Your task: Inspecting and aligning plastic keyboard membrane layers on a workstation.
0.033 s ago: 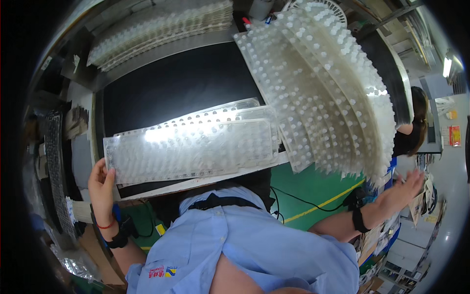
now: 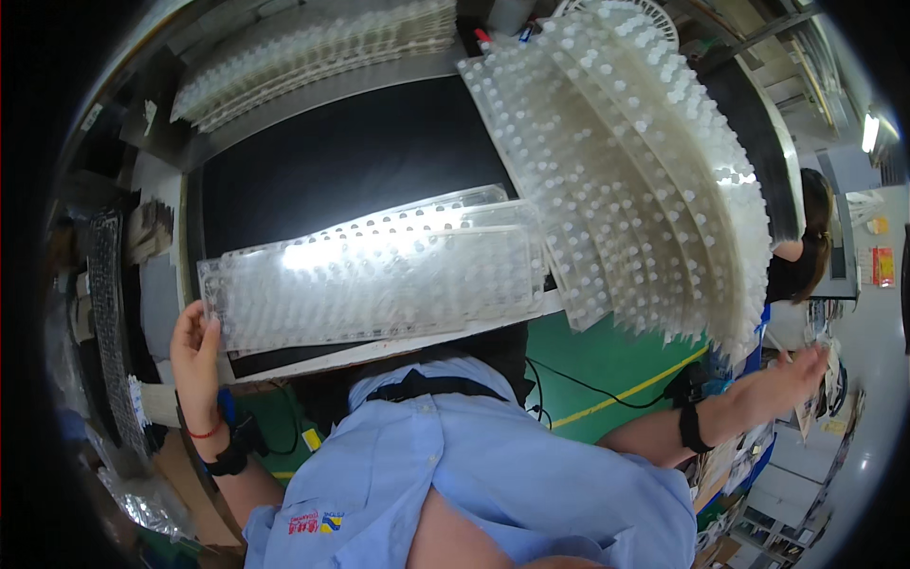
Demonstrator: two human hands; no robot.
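My left hand (image 2: 196, 349) pinches the left end of a clear plastic sheet (image 2: 379, 289) between thumb and fingers. This long sheet lies slightly askew on a few similar ones along the table's near edge, and rows of round dots show on those beneath. Out to the far right, away from the table, my right hand (image 2: 794, 377) is held up with its fingers stretched out and nothing seen in it. Between the hands, a large fanned stack of translucent sheets (image 2: 616, 190) with whitish dots covers the table's right side and overhangs its near edge.
A black mat (image 2: 351, 142) covers the table (image 2: 322, 368). More dotted sheets (image 2: 322, 66) are stacked along the back. A white basket (image 2: 664, 24) stands behind the big stack. Another person (image 2: 806, 237) is at the right. A black cable (image 2: 597, 396) crosses the green floor.
My right hand has dipped slightly and shifted a little to the right. The left hand keeps its pinch on the sheet's end; the view has shifted slightly.
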